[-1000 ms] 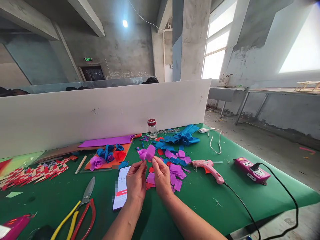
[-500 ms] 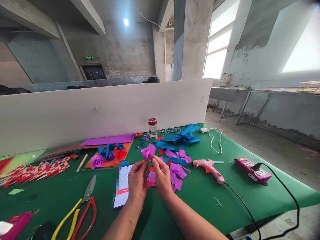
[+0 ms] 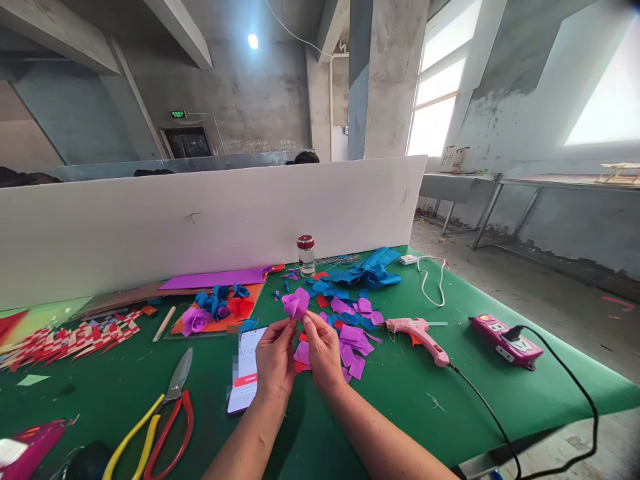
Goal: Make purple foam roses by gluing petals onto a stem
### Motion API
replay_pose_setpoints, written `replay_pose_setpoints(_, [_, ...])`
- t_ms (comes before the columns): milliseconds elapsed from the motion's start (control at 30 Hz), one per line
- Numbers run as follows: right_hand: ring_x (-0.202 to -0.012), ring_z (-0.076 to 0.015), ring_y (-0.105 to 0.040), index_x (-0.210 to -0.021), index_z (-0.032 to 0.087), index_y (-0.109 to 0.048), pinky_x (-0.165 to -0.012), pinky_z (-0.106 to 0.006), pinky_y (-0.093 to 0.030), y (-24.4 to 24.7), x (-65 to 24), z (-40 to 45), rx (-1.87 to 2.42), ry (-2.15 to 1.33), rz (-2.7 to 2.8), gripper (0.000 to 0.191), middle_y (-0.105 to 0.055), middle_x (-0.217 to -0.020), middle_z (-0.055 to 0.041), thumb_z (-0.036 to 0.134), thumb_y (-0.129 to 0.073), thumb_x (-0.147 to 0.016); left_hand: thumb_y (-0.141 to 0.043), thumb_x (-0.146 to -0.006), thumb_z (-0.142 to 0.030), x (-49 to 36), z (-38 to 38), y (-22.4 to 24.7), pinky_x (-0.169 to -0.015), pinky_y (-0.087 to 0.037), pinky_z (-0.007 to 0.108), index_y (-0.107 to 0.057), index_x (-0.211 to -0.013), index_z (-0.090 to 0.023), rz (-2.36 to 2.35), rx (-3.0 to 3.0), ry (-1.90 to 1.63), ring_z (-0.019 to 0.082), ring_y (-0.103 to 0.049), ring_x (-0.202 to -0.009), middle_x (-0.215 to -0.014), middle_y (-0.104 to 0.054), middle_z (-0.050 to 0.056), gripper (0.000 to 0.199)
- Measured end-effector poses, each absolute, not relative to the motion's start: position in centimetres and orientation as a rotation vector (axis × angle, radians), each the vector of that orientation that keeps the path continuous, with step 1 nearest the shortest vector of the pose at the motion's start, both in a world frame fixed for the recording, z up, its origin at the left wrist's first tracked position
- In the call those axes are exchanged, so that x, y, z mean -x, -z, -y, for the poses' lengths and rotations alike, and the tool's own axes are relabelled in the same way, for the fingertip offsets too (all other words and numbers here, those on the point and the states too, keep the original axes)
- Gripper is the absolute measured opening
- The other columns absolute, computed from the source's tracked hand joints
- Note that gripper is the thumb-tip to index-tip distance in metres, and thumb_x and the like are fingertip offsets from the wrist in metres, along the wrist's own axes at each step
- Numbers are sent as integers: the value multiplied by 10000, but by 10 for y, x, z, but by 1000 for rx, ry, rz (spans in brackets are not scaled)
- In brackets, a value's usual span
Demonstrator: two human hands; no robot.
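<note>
A purple paper flower is pinched between my two hands above the middle of the table. My left hand grips its base from the left, fingers closed. From the right, my right hand pinches the same flower low down with thumb and fingers. Purple paper petals lie loose just beyond and right of my right hand, mixed with blue and red pieces. A phone with a lit screen rests beside my left hand. To the right, a pink glue gun lies on its side.
Finished paper flowers sit on orange sheets at the left. Scissors with yellow and red handles lie in front. A red-lidded jar stands near the white partition. A magenta power box and its black cable occupy the right side.
Both hands keep hold of the purple paper flower in nearly the same place. Nothing on the table has visibly moved; the view has shifted very slightly.
</note>
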State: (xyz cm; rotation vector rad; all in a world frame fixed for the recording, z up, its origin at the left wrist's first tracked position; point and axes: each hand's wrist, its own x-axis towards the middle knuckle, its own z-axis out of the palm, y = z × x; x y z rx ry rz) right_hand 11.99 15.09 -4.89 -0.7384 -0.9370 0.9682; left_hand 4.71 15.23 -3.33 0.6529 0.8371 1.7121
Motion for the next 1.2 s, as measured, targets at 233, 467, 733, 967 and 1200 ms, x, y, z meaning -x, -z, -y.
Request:
replay_pose_setpoints(233, [-912,-217,-608,-957,227,-758,-789,-321,-487,51,-118,-151,730,-977,937,270,-722,-915,-44,393,-574,-850,-881,-441,-253,-47,-153,35,-725,-505,297,-720,-654,-178,-861,-701,-1740,157,-658,-684,-672,-715,17,277])
replay_pose_setpoints(467, [-853,-208,-619,-915,232,-764,-774,-324,-489,52,-116,-150,720,-1006,896,245,-723,-835,-26,386,-591,-837,-880,-451,-253,-48,-153,34,-721,-484,276,-711,-645,-172,-848,-705,-1730,135,-637,-668,-655,-702,8,270])
replay_pose_setpoints(733, [-869,-213,-653,-1059,226,-713,-786,-330,-507,40,-119,-143,652,-1080,845,306,-735,-975,-41,351,-625,-794,-875,-457,-279,-48,-154,38,-707,-460,278,-687,-633,-178,-916,-732,-1752,132,-601,-660,-634,-663,-12,276])
replay_pose_setpoints(967, [-840,-193,-672,-1194,204,-563,-784,-319,-509,45,-115,-147,529,-1182,782,493,-735,-945,-58,294,-729,-739,-849,-501,-284,-49,-152,41,-675,-467,278,-687,-659,-167,-952,-734,-1767,131,-596,-629,-653,-667,1,255])
replay_pose_setpoints(1200, [-715,-148,-653,-1069,213,-578,-708,-276,-498,46,-114,-150,536,-1178,712,427,-718,-816,4,264,-767,-689,-829,-544,-275,-58,-146,38,-658,-475,259,-690,-658,-171,-949,-775,-1783,140,-605,-645,-645,-671,2,208])
